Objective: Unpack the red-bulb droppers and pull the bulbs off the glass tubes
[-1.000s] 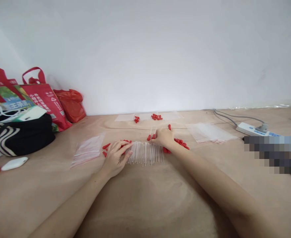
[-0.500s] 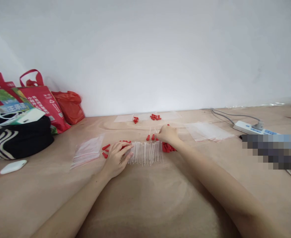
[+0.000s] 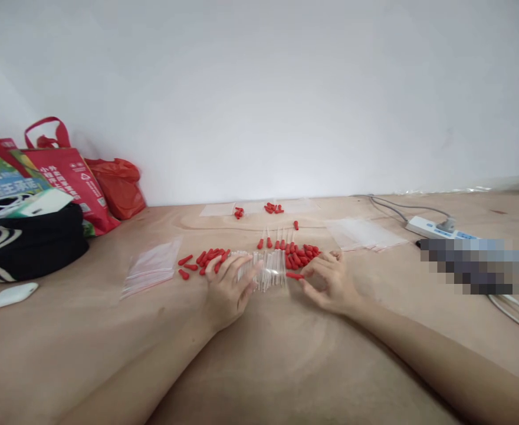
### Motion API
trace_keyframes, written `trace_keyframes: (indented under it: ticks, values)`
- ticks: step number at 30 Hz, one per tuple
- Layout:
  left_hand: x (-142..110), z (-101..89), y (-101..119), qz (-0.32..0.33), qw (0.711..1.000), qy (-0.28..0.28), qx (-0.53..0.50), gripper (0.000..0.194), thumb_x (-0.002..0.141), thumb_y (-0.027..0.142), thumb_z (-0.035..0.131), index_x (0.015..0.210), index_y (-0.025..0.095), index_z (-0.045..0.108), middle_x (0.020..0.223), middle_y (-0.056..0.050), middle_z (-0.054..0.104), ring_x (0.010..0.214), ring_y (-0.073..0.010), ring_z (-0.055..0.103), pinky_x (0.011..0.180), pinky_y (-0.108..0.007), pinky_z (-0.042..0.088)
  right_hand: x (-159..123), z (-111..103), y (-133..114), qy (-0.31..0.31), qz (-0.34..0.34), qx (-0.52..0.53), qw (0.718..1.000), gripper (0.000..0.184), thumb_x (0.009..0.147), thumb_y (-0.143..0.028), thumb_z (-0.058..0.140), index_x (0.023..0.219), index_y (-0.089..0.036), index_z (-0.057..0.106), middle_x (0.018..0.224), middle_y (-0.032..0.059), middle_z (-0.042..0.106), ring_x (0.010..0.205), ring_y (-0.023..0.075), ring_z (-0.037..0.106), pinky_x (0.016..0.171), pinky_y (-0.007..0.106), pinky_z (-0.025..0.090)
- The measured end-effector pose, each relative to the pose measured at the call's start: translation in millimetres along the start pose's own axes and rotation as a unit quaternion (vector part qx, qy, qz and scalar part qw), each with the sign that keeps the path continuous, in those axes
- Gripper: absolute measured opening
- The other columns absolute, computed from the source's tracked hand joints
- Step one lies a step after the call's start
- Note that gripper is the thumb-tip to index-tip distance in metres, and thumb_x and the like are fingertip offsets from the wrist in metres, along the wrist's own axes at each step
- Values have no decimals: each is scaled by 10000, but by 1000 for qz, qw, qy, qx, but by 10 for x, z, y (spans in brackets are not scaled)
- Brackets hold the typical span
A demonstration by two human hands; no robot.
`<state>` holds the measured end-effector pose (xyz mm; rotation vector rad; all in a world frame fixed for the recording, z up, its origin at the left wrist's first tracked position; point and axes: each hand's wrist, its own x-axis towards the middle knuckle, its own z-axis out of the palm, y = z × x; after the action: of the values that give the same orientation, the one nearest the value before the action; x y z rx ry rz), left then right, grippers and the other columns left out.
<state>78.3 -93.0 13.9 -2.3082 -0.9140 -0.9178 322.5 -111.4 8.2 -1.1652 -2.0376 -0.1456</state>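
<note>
My right hand (image 3: 330, 282) pinches a red rubber dropper bulb (image 3: 294, 275) between thumb and fingertips, just at the right end of a row of thin glass tubes (image 3: 272, 268). Over the left part of that row is my left hand (image 3: 230, 289), its fingers bent and apart, with no object visible in them. It partly hides the tubes and some loose red bulbs (image 3: 205, 257) at its left. A heap of red bulbs (image 3: 301, 256) lies beyond my right fingers. Behind the row, several droppers (image 3: 281, 241), bulbs fitted on tubes, lie with bulbs toward me.
See-through zip bags lie in a left stack (image 3: 151, 267) and a right stack (image 3: 365, 234). More red bulbs (image 3: 273, 208) lie near the wall. Shopping bags (image 3: 60, 183) and a black pouch (image 3: 33, 242) stand at left, a power strip (image 3: 440, 228) at right.
My right hand has come back toward me from the fitted droppers and now holds a red bulb. A further dropper lies behind the row. My left hand has shifted right over the tubes.
</note>
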Motion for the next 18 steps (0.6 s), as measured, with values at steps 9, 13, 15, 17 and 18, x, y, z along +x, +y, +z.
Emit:
trace_keyframes:
  ticks: [9, 13, 15, 17, 18]
  values:
    - [19, -9, 111, 49, 999, -20, -12, 124, 808, 231, 520, 842, 304, 614, 855, 36, 661, 827, -161, 551, 885, -437, 185, -9, 246, -120, 43, -126, 13, 991, 125, 738, -262, 475, 685, -176, 550, 618, -13, 571, 651, 121, 447, 736, 337, 243]
    - [2, 24, 117, 35, 999, -22, -14, 119, 819, 226, 507, 777, 272, 609, 727, 43, 644, 758, -146, 541, 834, -406, 212, 15, 299, -134, 37, -105, -2, 994, 209, 735, -364, 523, 806, -178, 587, 734, 13, 603, 729, 142, 475, 770, 353, 240]
    - [-1, 34, 127, 31, 999, -20, -13, 130, 824, 218, 496, 763, 254, 605, 673, 45, 629, 722, -137, 538, 820, -398, 220, 23, 324, -138, 29, -116, -14, 993, 203, 764, -369, 518, 843, -204, 606, 743, 9, 610, 738, 140, 477, 783, 358, 231]
    - [1, 33, 138, 28, 999, -24, -13, 140, 823, 206, 491, 746, 239, 603, 637, 45, 617, 704, -131, 538, 818, -397, 222, 26, 339, -142, 24, -128, -25, 991, 159, 796, -324, 500, 829, -228, 622, 707, -2, 606, 731, 133, 472, 791, 361, 224]
    - [3, 28, 141, 29, 999, -29, -13, 143, 819, 199, 491, 737, 234, 603, 619, 44, 612, 699, -130, 537, 820, -398, 223, 26, 341, -143, 24, -133, -30, 990, 152, 804, -304, 493, 814, -232, 627, 686, -5, 601, 728, 131, 469, 794, 362, 221]
